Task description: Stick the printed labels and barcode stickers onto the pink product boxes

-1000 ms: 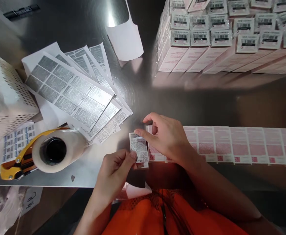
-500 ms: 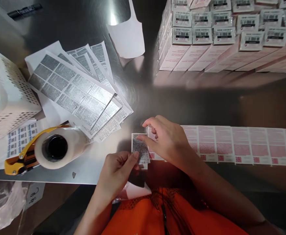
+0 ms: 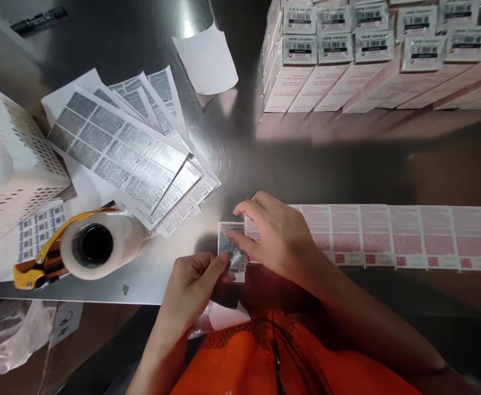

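A small label (image 3: 234, 249) printed in dense dark text lies over the leftmost box of a row of pink-and-white boxes (image 3: 347, 236). My left hand (image 3: 199, 280) pinches its lower left edge, the thumb on top and the other fingers curled at the side, partly hidden. On the label's upper part rests the thumb of my right hand (image 3: 279, 233). That hand is otherwise open, with its index finger bent and apart from the thumb, and it covers part of the row's left end.
Fanned label sheets (image 3: 120, 148) lie to the left, near a tape roll on a yellow dispenser (image 3: 24, 277) and a white perforated basket (image 3: 18, 164). Stacked wrapped boxes (image 3: 326, 82) stand at the back right. A blank paper piece (image 3: 207, 60) and a black marker (image 3: 38, 21) lie farther back.
The label, slightly tilted before with its lower right corner sticking out, now lies straighter along the box. My right thumb has come down onto it. The whole view has shifted a little.
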Demonstrator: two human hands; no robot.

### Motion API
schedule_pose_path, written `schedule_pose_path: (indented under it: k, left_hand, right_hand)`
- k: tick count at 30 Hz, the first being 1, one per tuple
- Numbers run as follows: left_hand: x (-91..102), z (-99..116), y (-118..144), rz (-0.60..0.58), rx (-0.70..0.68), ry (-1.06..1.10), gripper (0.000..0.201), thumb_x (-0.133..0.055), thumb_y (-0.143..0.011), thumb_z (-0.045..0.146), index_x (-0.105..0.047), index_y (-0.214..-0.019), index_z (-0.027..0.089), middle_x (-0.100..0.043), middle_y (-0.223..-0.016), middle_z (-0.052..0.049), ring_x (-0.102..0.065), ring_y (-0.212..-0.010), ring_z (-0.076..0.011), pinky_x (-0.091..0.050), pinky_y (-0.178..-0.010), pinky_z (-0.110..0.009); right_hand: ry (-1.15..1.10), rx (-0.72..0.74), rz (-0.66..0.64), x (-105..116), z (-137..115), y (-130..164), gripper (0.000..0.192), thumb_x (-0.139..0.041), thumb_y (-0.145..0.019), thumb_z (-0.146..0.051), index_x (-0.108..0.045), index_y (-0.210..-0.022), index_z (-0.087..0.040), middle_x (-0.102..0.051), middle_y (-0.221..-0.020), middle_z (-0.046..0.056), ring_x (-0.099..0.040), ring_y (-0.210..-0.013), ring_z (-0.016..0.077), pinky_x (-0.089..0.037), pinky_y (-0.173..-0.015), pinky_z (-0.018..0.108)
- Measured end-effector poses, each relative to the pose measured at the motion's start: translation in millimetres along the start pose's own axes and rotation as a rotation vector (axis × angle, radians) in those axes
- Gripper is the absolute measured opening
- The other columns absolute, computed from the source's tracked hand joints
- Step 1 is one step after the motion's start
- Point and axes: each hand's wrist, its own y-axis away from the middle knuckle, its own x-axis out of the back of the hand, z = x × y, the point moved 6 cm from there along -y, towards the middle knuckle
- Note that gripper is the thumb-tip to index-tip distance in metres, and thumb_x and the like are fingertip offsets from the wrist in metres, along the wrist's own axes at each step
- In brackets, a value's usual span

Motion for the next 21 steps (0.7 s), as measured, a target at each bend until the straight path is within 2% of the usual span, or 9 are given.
schedule_pose_path:
  k: [7, 12, 21]
  left_hand:
    - [1.9, -8, 0, 0.038, 0.014, 0.110, 0.053, -0.057, -0.088, 0.057, -0.059, -0.055, 0.016, -0.061, -0.051, -0.001, -0.052, -0.048, -0.0110, -0.037, -0.047, -0.021]
    - [2.8, -14, -1, 0.045, 0.059, 0.059, 0.044, -0.064, -0.085, 0.051, -0.060, -0.059, 0.015, -0.064, -0.053, -0.003, -0.058, -0.052, -0.0139, -0.040, -0.049, -0.022]
    - [3.3, -7, -2, 0.078, 0.059, -0.060, 0.052, -0.059, -0.085, 0.060, -0.058, -0.056, 0.016, -0.065, -0.053, -0.004, -0.058, -0.050, -0.0143, -0.040, -0.046, -0.021]
  right_hand:
    - [0.002, 0.014, -0.018, -1, -1, 2, 0.032, -0.073, -0.085, -0.043, -0.062, -0.105, -0.021, -0.060, -0.096, 0.003, -0.058, -0.083, 0.0194, -0.037, -0.066, 0.030]
    - [0.004, 0.027, -0.029, -1, -3, 3, 0.033, -0.073, -0.084, -0.043, -0.062, -0.107, -0.021, -0.060, -0.097, 0.004, -0.058, -0.085, 0.0206, -0.038, -0.067, 0.031]
    - [0.014, 0.039, -0.044, -2, -4, 5, 0.038, -0.076, -0.080, -0.042, -0.061, -0.108, -0.022, -0.061, -0.099, 0.003, -0.057, -0.089, 0.0214, -0.038, -0.067, 0.032]
